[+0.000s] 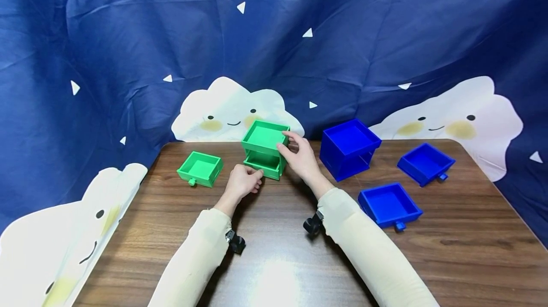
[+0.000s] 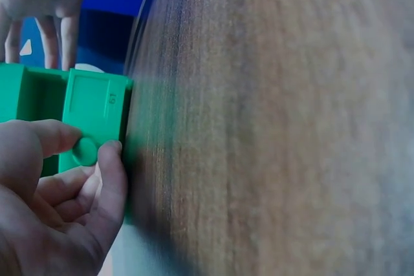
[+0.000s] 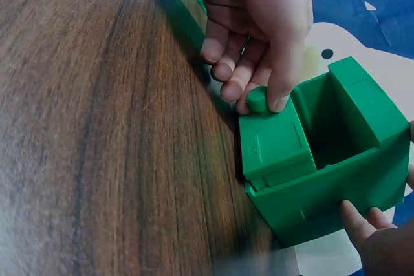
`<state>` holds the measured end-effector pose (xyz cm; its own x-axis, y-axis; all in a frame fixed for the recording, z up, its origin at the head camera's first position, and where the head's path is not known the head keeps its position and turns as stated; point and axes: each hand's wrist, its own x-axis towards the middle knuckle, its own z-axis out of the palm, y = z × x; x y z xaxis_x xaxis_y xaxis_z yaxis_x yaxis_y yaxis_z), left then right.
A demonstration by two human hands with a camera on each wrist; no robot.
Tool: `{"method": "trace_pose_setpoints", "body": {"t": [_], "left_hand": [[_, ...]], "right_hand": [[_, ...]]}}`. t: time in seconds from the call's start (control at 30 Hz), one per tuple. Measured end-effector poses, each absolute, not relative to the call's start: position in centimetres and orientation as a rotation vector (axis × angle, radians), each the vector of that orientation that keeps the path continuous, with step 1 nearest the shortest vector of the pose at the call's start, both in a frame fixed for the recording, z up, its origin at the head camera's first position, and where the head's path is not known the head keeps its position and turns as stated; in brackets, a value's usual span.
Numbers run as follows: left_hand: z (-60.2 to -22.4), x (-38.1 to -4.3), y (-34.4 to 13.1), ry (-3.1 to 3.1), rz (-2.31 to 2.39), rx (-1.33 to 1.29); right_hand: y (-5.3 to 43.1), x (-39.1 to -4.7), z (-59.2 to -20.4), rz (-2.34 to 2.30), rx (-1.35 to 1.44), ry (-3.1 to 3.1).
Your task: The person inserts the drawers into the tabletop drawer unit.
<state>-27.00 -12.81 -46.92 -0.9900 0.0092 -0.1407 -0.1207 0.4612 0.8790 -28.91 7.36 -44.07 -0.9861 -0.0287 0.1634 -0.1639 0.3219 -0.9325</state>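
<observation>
A green cabinet point(image 1: 264, 136) stands near the table's back edge, its upper slot vacant. In its lower slot sits a green drawer point(image 1: 269, 172), front sticking out slightly. My left hand point(image 1: 244, 181) pinches the drawer's round knob point(image 2: 85, 151) between thumb and index finger; the left wrist view shows this closely. My right hand point(image 1: 301, 157) rests against the cabinet's right side, thumb and a finger at the top rim. Fingertips point(image 3: 354, 218) touch the side wall in the right wrist view. Another green drawer point(image 1: 200, 169) lies to the left, knob facing forward.
Right of the green cabinet stands a blue cabinet point(image 1: 348, 147) with an open front. Two blue drawers, one at the right point(image 1: 425, 162) and one nearer point(image 1: 390, 204), lie by my right forearm. A blue curtain point(image 1: 274, 35) hangs behind the wooden table point(image 1: 150, 231).
</observation>
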Motion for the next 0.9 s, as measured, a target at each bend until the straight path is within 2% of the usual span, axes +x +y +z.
{"method": "trace_pose_setpoints", "body": {"t": [0.9], "left_hand": [[-47.1,-28.4,-12.0,2.563,1.573,-0.106]], "right_hand": [[7.3,-28.8,-44.2,1.792,0.175,-2.423]]}}
